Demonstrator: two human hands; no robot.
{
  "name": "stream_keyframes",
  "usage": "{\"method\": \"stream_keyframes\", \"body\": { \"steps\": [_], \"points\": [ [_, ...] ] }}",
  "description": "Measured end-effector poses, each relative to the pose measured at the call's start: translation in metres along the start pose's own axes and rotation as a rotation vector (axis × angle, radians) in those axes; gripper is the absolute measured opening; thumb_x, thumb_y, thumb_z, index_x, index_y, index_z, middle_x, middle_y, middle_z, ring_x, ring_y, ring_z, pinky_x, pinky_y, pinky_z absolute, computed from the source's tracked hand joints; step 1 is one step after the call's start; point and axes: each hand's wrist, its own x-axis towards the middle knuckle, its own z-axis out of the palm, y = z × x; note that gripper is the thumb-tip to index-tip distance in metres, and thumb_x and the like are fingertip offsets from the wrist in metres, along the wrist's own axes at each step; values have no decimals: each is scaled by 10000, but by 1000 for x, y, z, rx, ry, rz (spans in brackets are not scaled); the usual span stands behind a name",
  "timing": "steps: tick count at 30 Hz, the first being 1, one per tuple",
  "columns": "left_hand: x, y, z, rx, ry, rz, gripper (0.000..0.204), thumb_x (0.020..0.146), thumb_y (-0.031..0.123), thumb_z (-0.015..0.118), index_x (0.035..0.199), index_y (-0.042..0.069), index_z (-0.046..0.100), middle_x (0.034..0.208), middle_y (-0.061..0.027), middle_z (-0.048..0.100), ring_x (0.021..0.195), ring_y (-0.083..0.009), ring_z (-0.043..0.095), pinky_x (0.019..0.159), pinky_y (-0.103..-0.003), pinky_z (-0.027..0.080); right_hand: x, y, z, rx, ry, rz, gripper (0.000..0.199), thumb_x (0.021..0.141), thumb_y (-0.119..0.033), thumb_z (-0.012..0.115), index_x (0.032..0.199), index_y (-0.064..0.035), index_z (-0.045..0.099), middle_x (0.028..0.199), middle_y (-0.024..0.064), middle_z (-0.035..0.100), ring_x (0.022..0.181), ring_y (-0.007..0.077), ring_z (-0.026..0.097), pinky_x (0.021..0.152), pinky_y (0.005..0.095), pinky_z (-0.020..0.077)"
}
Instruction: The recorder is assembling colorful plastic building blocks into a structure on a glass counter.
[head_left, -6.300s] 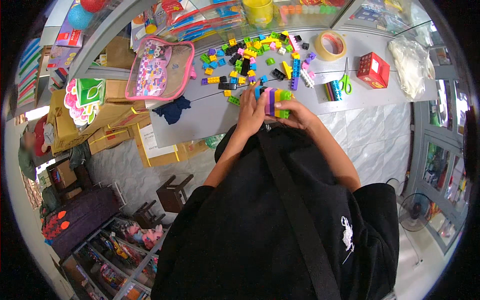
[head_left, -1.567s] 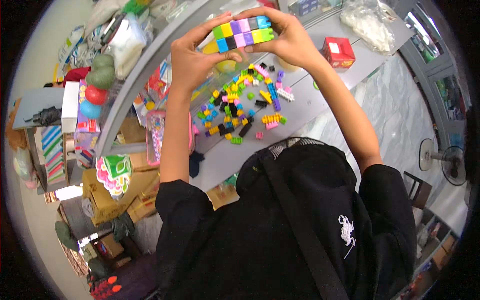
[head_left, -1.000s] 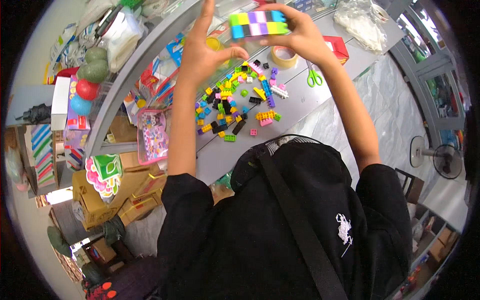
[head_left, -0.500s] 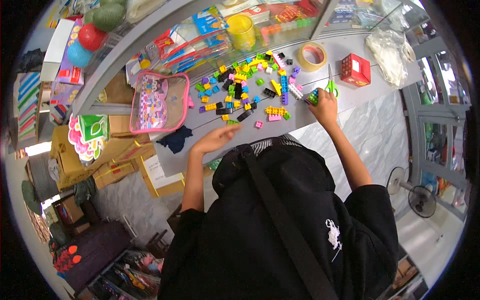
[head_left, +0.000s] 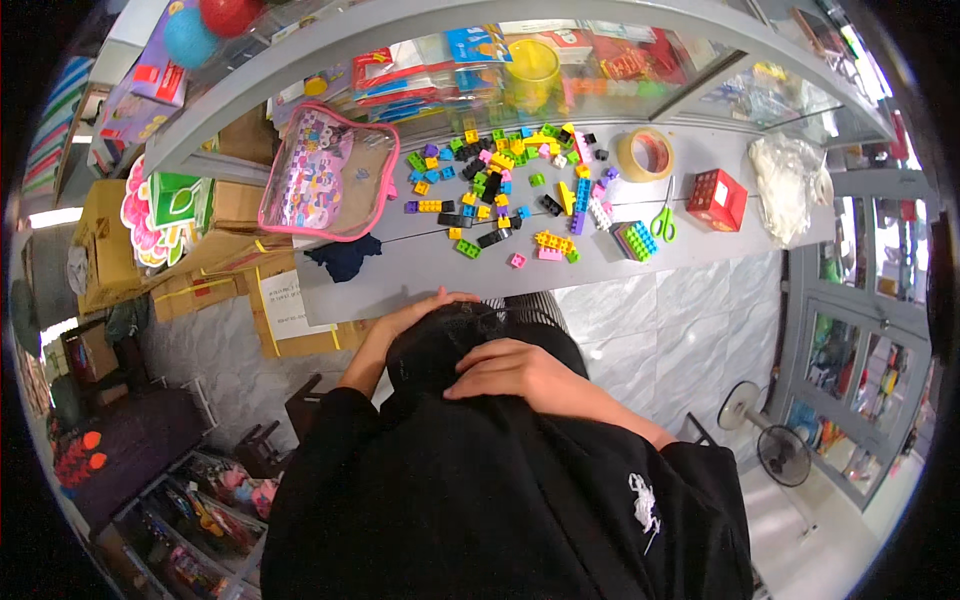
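My left hand lies near the front edge of the grey table, its fingers stretched out, holding nothing. Against the front of my black shirt rests my right hand, open with its fingers laid fairly flat. Loose toy building bricks in many colours are scattered across the middle of the table. To their right stands a block of joined bricks, with green and blue studs on top. A small pink brick sits near the front edge, apart from the others.
Green-handled scissors, a tape roll, a red box and a white plastic bag are on the right. At the left lie a clear pink-trimmed pouch and dark cloth. A glass case borders the back.
My right hand has let go of the joined brick block beside the scissors and drawn back to my shirt. My left hand has lowered toward my lap. The head view has shifted.
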Motion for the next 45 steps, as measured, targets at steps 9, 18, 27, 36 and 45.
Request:
{"method": "stream_keyframes", "body": {
  "steps": [9,18,27,36,45],
  "points": [
    [36,33,2,609,-197,-3,574,925,496,295,1282,65,421,1316,-75,397,1211,-160,355,1031,-305,235,-26,-94,-89,-582,62,-163,192,611,-214,623,695,-42,636,689,73,594,634,208,594,537,320,449],
    [89,39,12,682,-161,-137,494,905,471,405,1045,39,599,1005,-51,599,906,-128,537,796,-305,424,-225,-152,-169,-443,-18,-140,137,642,-95,597,756,-21,580,686,47,560,553,152,493,485,266,356],
    [140,48,-26,1643,131,459,295,677,231,695,944,159,594,824,-85,505,836,-262,541,676,-365,455,-57,-43,-77,102,0,35,141,803,-60,542,919,19,548,862,91,602,703,167,578,605,265,472],
    [144,66,-25,1404,24,243,280,777,129,613,1041,51,565,861,-91,611,761,-185,598,667,-285,475,-41,191,-54,-651,1121,700,231,763,23,527,990,44,560,908,183,579,807,280,579,702,354,479],
    [137,57,-60,-161,46,257,304,903,156,508,1141,-31,487,1070,-103,565,936,-144,555,781,-254,460,-31,247,-106,-946,802,1090,345,768,-3,458,1074,-126,560,950,221,506,887,399,514,743,459,453]
  ]
}}
